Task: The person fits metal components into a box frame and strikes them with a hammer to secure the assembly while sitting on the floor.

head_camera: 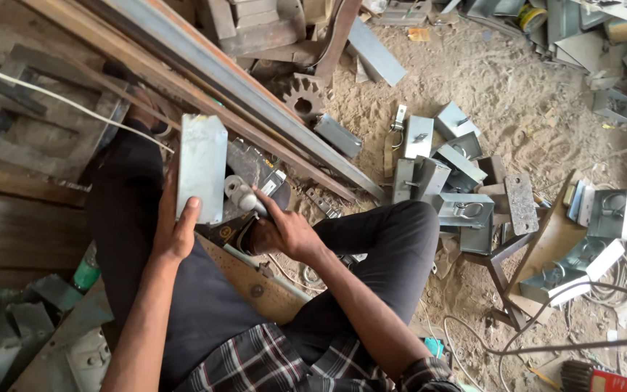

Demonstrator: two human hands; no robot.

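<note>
My left hand (pixel 174 231) grips a flat grey metal plate (pixel 202 165) with clipped top corners, holding it upright by its lower edge above my left thigh. My right hand (pixel 283 231) is closed around the handle of a grey and black power tool (pixel 247 194), an angle grinder by its shape, whose head sits just right of the plate. The tool's body rests between my knees, partly hidden behind the plate and my fingers. I sit on the ground in dark trousers.
Long steel bars (pixel 241 94) run diagonally from top left to centre. Several bent grey metal brackets (pixel 444 174) lie on the sandy floor at right, with a rusty gear (pixel 305 96), cables (pixel 546 341) and a green bottle (pixel 85 272) at left.
</note>
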